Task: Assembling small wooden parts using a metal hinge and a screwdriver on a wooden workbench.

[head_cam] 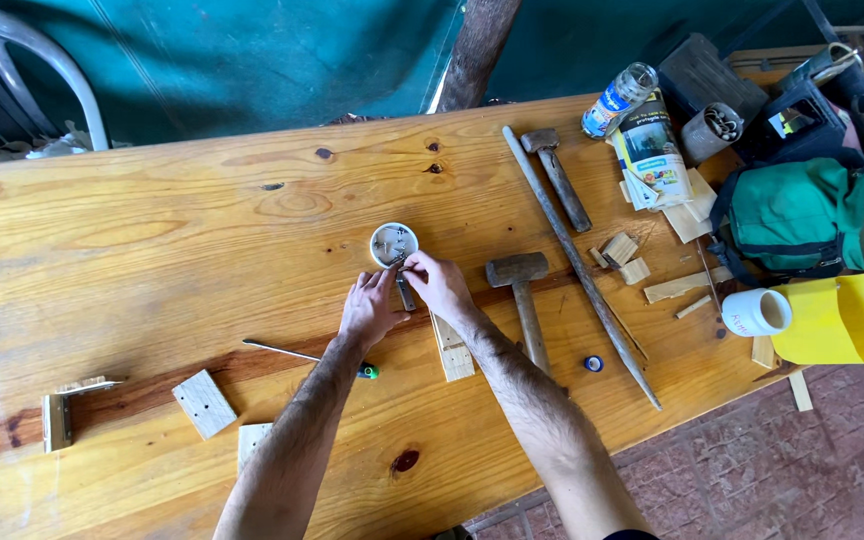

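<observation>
Both forearms stretch out over the wooden table [152, 240]. Left hand [369, 310] and right hand [438, 284] pinch a small metal piece [405, 290] together, fingertips closed on it, just below the little white cup [393, 244].

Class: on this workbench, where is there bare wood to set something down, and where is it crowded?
Bare: the broad far-left stretch of the table, left of the round tin; also the near edge between the arms. Crowded: the right end, around the hammers, wood scraps and green bag.
</observation>
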